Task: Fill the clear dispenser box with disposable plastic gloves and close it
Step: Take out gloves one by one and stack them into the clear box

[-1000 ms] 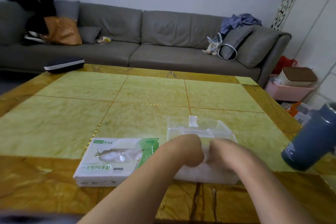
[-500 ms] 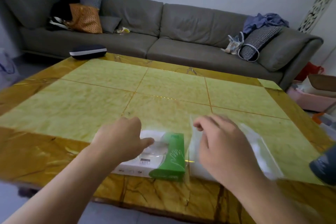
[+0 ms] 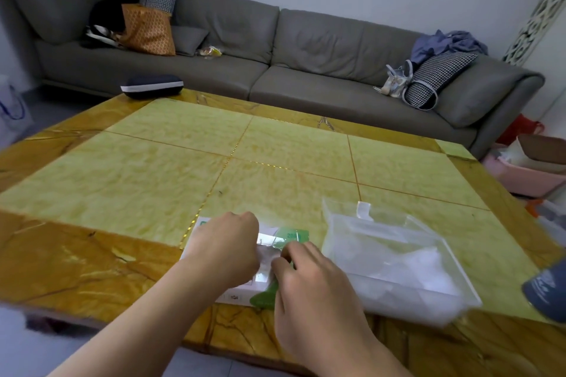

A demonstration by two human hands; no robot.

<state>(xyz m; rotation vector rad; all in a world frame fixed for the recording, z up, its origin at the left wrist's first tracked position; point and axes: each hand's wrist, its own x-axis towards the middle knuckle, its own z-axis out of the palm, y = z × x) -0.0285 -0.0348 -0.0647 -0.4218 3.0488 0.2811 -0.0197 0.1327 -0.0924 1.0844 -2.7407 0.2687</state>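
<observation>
glove carton [image 3: 245, 257] under both hands' grip.

The glove carton [image 3: 242, 281], white with a green end marked 200, lies flat near the table's front edge, clear plastic gloves [image 3: 269, 254] showing at its top opening. Just right of it sits the clear box [image 3: 395, 260], open, with whitish gloves piled inside.

Both hands [image 3: 225, 249] now at the glove carton [image 3: 291, 236].
</observation>
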